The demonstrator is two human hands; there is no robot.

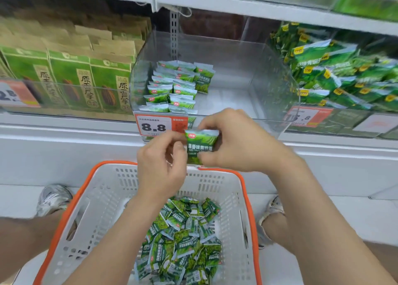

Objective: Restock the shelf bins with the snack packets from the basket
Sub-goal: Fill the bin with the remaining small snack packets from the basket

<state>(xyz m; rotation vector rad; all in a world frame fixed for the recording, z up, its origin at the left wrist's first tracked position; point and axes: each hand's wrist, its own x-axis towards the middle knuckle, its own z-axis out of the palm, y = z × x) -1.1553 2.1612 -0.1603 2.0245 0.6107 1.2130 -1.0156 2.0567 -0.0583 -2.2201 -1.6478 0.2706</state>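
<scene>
A small green snack packet (pixel 200 145) is held upright between both hands, just below the clear shelf bin (pixel 254 65). My right hand (pixel 234 142) pinches its top and bottom right edges. My left hand (pixel 162 162) pinches its left edge with curled fingers. Inside the bin, rows of the same green packets (pixel 174 88) fill the left side; its right side is bare. Below my arms, a white basket with an orange rim (pixel 64 215) holds a loose heap of several packets (pixel 183 239).
Green and brown seed boxes (pixel 71 78) stand in the bin to the left. A bin of larger green bags (pixel 342 73) is on the right. An orange price tag reading 8.8 (pixel 154 126) hangs on the bin front. My shoes flank the basket on the floor.
</scene>
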